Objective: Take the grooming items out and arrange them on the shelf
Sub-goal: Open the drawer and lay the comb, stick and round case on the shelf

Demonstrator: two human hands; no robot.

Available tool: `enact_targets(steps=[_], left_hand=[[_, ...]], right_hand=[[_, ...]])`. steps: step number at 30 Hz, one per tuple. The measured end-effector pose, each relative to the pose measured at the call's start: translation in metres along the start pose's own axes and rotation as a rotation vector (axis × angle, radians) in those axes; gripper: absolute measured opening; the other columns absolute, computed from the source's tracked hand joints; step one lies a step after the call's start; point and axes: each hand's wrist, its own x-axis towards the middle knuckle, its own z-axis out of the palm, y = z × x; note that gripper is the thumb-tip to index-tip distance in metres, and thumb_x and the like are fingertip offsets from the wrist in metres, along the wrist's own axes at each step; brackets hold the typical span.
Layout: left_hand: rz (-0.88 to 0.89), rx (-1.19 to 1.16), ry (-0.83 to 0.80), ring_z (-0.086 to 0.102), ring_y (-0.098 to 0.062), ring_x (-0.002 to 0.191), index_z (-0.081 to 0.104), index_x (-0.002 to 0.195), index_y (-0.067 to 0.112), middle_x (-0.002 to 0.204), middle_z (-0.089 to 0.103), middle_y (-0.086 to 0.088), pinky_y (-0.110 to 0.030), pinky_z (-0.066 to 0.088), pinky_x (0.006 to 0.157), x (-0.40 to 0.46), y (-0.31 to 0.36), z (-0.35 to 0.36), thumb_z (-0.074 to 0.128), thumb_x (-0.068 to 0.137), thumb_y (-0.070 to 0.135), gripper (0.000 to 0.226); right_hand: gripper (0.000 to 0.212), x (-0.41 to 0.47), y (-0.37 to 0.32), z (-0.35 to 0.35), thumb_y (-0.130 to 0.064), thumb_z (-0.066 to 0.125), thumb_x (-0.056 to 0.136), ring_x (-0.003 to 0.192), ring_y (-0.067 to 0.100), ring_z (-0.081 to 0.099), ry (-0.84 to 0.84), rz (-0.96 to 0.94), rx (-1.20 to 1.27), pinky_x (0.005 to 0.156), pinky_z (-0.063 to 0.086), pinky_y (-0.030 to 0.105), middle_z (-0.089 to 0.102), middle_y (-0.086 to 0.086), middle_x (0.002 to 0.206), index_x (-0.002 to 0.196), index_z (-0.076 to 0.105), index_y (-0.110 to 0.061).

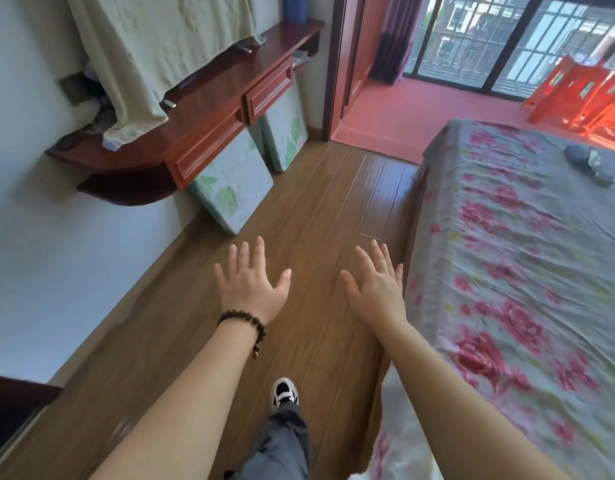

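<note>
Head camera looks down a strip of wooden floor (299, 216), and both arms are stretched out in front, palms down. The left hand (252, 284) is at about six o'clock in the view, fingers straight and fanned, holding nothing, with a dark bead bracelet (243, 322) on its wrist. The right hand (377, 284) floats just to the three o'clock side of it, fingers straight too, nothing in it; the two hands are apart with bare floor showing between them. Up at ten o'clock a reddish wooden shelf (209, 98) with drawers runs along the white wall, and a pale green cloth (150, 46) is draped over something standing on it. Under the shelf, two floral panels (233, 185) lean against the wall. Over at three o'clock, a bed with a pink-flowered sheet (524, 271) fills the side, and a small dark bundle (588, 162) lies on it near two o'clock; I cannot tell what it is. No grooming items can be made out from here. Down at six o'clock, one black-and-white shoe (283, 393) steps forward on the floor.
</note>
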Motion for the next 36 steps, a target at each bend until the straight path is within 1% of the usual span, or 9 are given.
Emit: enact_targets(steps=[4, 8, 17, 24, 29, 33, 36], left_hand=[[-0.032, 0.000, -0.002, 0.001, -0.023, 0.148, 0.007, 0.152, 0.023, 0.160, 0.014, -0.007, -0.054, 0.005, 0.117, 0.085, -0.002, -0.008, 0.033, 0.090, 0.061, 0.077], [-0.048, 0.010, 0.005, 0.003, -0.024, 0.148, 0.008, 0.152, 0.023, 0.160, 0.014, -0.007, -0.055, 0.008, 0.117, 0.156, 0.000, -0.019, 0.033, 0.090, 0.062, 0.077], [-0.134, 0.010, -0.009, 0.002, -0.024, 0.148, 0.008, 0.152, 0.023, 0.160, 0.014, -0.007, -0.055, 0.007, 0.117, 0.270, 0.011, -0.018, 0.033, 0.091, 0.061, 0.077], [-0.301, -0.012, 0.045, 0.004, -0.026, 0.148, 0.010, 0.151, 0.023, 0.159, 0.014, -0.008, -0.055, 0.009, 0.117, 0.364, 0.035, -0.001, 0.036, 0.091, 0.060, 0.076], [-0.476, -0.030, 0.107, 0.007, -0.027, 0.147, 0.010, 0.152, 0.022, 0.159, 0.016, -0.009, -0.055, 0.009, 0.117, 0.425, 0.068, 0.005, 0.037, 0.091, 0.060, 0.077], [-0.608, -0.033, 0.143, 0.006, -0.025, 0.147, 0.008, 0.152, 0.022, 0.159, 0.015, -0.008, -0.053, 0.009, 0.118, 0.459, 0.085, 0.003, 0.033, 0.091, 0.062, 0.076], [-0.710, -0.041, 0.175, 0.006, -0.024, 0.147, 0.008, 0.152, 0.024, 0.159, 0.015, -0.006, -0.053, 0.009, 0.118, 0.472, 0.081, 0.004, 0.030, 0.090, 0.064, 0.077]], right_hand=[[0.058, 0.084, -0.024, 0.011, -0.047, 0.041, 0.096, 0.148, 0.013, -0.007, -0.051, -0.013, -0.009, 0.120, -0.005, 0.046, 0.007, 0.000, 0.161, 0.148, 0.027, -0.026], [0.058, 0.156, -0.048, 0.013, -0.047, 0.040, 0.096, 0.148, 0.013, -0.007, -0.058, -0.026, -0.001, 0.120, -0.006, 0.045, 0.007, 0.000, 0.161, 0.149, 0.026, -0.026], [0.057, 0.290, -0.063, 0.016, -0.045, 0.041, 0.097, 0.148, 0.013, -0.007, -0.109, -0.058, 0.014, 0.120, -0.005, 0.045, 0.005, 0.000, 0.161, 0.149, 0.026, -0.027], [0.057, 0.423, -0.059, 0.025, -0.045, 0.042, 0.097, 0.148, 0.013, -0.009, -0.210, -0.199, 0.014, 0.120, -0.007, 0.046, 0.004, -0.001, 0.161, 0.148, 0.025, -0.030], [0.056, 0.517, -0.061, 0.024, -0.044, 0.042, 0.097, 0.148, 0.014, -0.008, -0.334, -0.380, -0.010, 0.120, -0.005, 0.048, 0.004, -0.001, 0.161, 0.148, 0.025, -0.029], [0.056, 0.574, -0.075, 0.028, -0.043, 0.040, 0.097, 0.148, 0.014, -0.010, -0.421, -0.499, -0.039, 0.120, -0.005, 0.048, 0.004, -0.001, 0.161, 0.149, 0.023, -0.029], [0.057, 0.602, -0.094, 0.039, -0.041, 0.039, 0.097, 0.148, 0.014, -0.011, -0.490, -0.588, -0.055, 0.120, -0.005, 0.047, 0.002, 0.000, 0.162, 0.149, 0.022, -0.027]])
